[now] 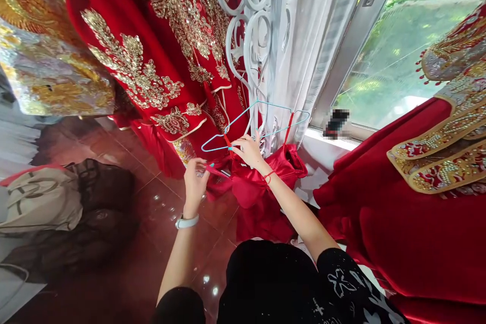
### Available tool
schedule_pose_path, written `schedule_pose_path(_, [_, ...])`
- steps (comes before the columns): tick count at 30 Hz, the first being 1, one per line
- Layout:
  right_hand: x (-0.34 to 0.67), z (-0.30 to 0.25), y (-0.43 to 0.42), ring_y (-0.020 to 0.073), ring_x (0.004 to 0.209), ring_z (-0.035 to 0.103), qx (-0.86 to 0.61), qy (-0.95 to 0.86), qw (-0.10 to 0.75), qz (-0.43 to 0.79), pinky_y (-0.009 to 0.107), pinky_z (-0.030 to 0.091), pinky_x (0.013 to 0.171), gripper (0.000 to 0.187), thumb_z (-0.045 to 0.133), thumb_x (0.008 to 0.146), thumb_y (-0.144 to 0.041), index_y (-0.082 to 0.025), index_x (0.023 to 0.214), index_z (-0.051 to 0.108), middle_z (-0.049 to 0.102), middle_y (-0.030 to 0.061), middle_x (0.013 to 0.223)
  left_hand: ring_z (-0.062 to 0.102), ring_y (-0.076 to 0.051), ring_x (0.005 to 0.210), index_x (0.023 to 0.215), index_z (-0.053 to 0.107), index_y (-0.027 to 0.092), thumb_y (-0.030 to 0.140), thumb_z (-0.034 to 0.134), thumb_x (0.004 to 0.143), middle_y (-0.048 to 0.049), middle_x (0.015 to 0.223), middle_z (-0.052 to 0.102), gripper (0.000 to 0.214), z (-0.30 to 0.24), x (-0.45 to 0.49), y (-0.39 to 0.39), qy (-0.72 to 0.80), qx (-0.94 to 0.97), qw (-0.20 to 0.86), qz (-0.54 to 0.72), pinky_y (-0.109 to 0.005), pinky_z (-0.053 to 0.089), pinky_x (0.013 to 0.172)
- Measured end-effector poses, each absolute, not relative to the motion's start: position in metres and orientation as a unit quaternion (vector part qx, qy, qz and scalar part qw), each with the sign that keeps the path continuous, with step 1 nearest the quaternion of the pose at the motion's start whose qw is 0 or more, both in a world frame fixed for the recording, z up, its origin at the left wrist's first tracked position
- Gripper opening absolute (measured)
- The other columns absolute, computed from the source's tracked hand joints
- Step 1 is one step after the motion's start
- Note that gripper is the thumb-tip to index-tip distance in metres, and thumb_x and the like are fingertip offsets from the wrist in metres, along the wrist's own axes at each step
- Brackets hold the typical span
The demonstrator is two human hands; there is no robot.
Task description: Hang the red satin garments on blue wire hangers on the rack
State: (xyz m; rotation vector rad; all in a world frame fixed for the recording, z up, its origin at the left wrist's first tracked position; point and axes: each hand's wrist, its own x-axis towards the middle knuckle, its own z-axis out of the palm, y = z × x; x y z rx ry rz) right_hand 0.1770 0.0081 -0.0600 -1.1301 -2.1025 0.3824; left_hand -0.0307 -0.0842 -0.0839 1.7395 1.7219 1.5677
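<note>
A red satin dress (251, 188) hangs in front of me from a light blue wire hanger (275, 105). One thin strap (288, 129) loops over the hanger's right side; another runs at its left side. My right hand (248, 153), with a red cord round its wrist, pinches at the left strap beside the hanger's lower bar. Lower and to the left, my left hand (195, 182) has thumb and fingers closed on a red edge of the dress, which stretches toward the bodice. A pale watch band circles that wrist.
White scrolled metalwork (259, 35) stands behind the hanger. Red gowns with gold embroidery (132, 61) hang at left, and another red embroidered garment (436, 157) at right. A window (402, 55) is beyond. A beige bag (41, 197) lies near dark sheer fabric (102, 212) on the left.
</note>
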Motion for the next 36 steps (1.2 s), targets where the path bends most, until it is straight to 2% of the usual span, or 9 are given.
schedule_pose_path(5, [0.179,-0.058,0.004,0.0239,0.111,0.06,-0.443,-0.815,0.346,0.143,0.055,0.019,0.121,0.02,0.059,0.101,-0.032,-0.03,0.103,0.079,0.08,0.0022,0.106,0.067,-0.017,0.06,0.111,0.06,0.021,0.038,0.069,0.081,0.0022,0.067,0.064,0.036,-0.088,-0.03,-0.066,0.597,0.478,0.243,0.597,-0.03,0.057,0.062])
schedule_pose_path(10, [0.182,-0.059,0.001,0.0242,0.111,0.059,-0.444,-0.82,0.336,0.132,0.053,0.02,0.119,0.019,0.06,0.1,-0.032,-0.029,0.105,0.078,0.08,0.0026,0.104,0.078,-0.024,0.092,0.141,0.051,0.016,0.038,0.081,0.075,-0.0093,0.093,0.077,0.076,-0.077,-0.031,-0.056,0.534,0.433,0.253,0.681,-0.042,0.063,0.09])
schedule_pose_path(13, [0.181,-0.06,0.0,0.0241,0.111,0.059,-0.441,-0.82,0.339,0.137,0.052,0.019,0.12,0.019,0.06,0.1,-0.032,-0.03,0.105,0.078,0.08,0.0022,0.105,0.078,-0.025,0.097,0.145,0.049,0.015,0.041,0.082,0.075,-0.0109,0.098,0.077,0.082,-0.057,-0.027,-0.046,0.513,0.461,0.235,0.684,-0.043,0.062,0.095])
schedule_pose_path(18, [0.179,-0.056,-0.003,0.024,0.11,0.059,-0.441,-0.821,0.331,0.146,0.054,0.016,0.121,0.02,0.059,0.101,-0.031,-0.029,0.106,0.078,0.079,0.0018,0.108,0.076,-0.024,0.097,0.141,0.054,0.018,0.041,0.077,0.082,-0.0117,0.11,0.077,0.067,-0.019,-0.008,-0.03,0.491,0.598,0.203,0.6,-0.037,0.062,0.089])
schedule_pose_path(23, [0.182,-0.054,-0.007,0.0247,0.112,0.059,-0.447,-0.819,0.324,0.154,0.054,0.015,0.122,0.022,0.057,0.101,-0.029,-0.029,0.109,0.077,0.079,0.0026,0.11,0.072,-0.022,0.105,0.137,0.058,0.023,0.027,0.062,0.09,-0.0088,0.115,0.076,0.048,-0.007,0.018,-0.032,0.523,0.669,0.135,0.51,-0.038,0.054,0.1])
schedule_pose_path(27, [0.183,-0.055,-0.009,0.0252,0.111,0.058,-0.45,-0.818,0.32,0.159,0.054,0.014,0.122,0.023,0.056,0.101,-0.031,-0.027,0.11,0.076,0.078,0.0041,0.108,0.066,-0.026,0.117,0.124,0.065,0.023,0.022,0.061,0.085,-0.0077,0.124,0.072,0.039,-0.013,0.023,-0.039,0.561,0.701,0.07,0.435,-0.044,0.045,0.108])
schedule_pose_path(30, [0.184,-0.054,-0.012,0.0258,0.111,0.058,-0.443,-0.821,0.323,0.156,0.056,0.013,0.123,0.024,0.054,0.1,-0.026,-0.025,0.111,0.075,0.077,0.0054,0.108,0.065,-0.028,0.112,0.119,0.065,0.022,0.024,0.068,0.079,-0.0075,0.12,0.072,0.041,-0.016,0.021,-0.041,0.575,0.709,0.051,0.405,-0.044,0.042,0.105])
schedule_pose_path(33, [0.194,-0.054,-0.015,0.0242,0.118,0.058,-0.401,-0.821,0.37,0.167,0.049,0.025,0.121,0.03,0.053,0.095,-0.016,-0.024,0.115,0.073,0.072,0.006,0.121,0.065,-0.025,0.094,0.118,0.065,0.021,0.026,0.069,0.078,-0.005,0.105,0.071,0.04,-0.015,0.02,-0.041,0.582,0.71,0.053,0.393,-0.041,0.043,0.096])
schedule_pose_path(36, [0.231,-0.066,-0.015,0.022,0.122,0.058,-0.41,-0.748,0.492,0.175,0.039,0.04,0.112,0.039,0.048,0.088,-0.012,-0.023,0.117,0.071,0.067,0.0078,0.128,0.061,-0.023,0.084,0.11,0.069,0.021,0.031,0.065,0.086,-0.0029,0.087,0.067,0.026,-0.014,0.019,-0.037,0.593,0.692,0.04,0.41,-0.039,0.042,0.09])
